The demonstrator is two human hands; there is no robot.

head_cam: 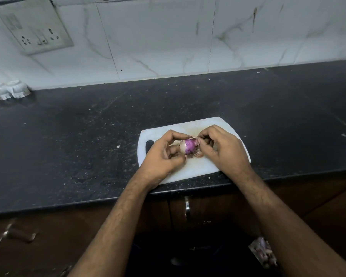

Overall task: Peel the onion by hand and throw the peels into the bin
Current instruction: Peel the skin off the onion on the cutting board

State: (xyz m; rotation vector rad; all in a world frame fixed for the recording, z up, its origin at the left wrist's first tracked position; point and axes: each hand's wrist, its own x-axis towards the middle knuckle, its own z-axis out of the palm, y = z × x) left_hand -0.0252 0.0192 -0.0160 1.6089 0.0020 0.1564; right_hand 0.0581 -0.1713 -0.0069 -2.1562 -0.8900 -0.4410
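Small purple onion [188,147], partly peeled w/ pale papery skin still on its left end, is held just above a white plastic cutting board [200,166] that lies on the black speckled stone table [68,136], near its front edge. Left hand [164,156] grips the onion from the left, fingers [176,134] curled over the top & thumb underneath. Right hand [222,148] is at the onion's right end, fingers bent in tight, pinching a loose flap of pinkish-tan peel [197,141]. More peel bits [196,154] hang under the onion, just over the board.

Below the table edge, lower right beside the right forearm, a blurry heap of purple-pink peels [263,251]; can't tell what holds them. Brown cabinet door w/ metal handle [187,206] under the table. White marble-look wall tiles [168,37] behind, switch/socket plate [38,33] upper left.
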